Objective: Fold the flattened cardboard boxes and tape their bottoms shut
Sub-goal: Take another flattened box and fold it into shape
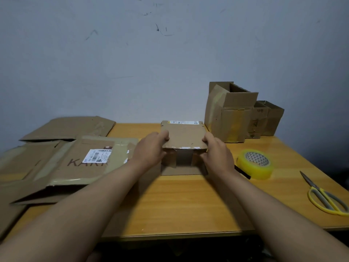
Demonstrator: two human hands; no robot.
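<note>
On the counter [181, 201], flattened boxes [75, 163] fill the left of the frame and folded boxes [230, 118] stand at upper right. At centre you are mid-fold on the small box [184, 138]: your left hand [151, 150] and right hand [217, 154] have their fingers clamped on its two sides, holding a flap down. Next, I judge, you free one hand for the tape roll [255, 164] at right; the scissors [324, 197] lie beyond.

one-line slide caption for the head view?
Left hand and right hand grip a small brown cardboard box on the wooden table, yellow tape roll nearby.
</note>
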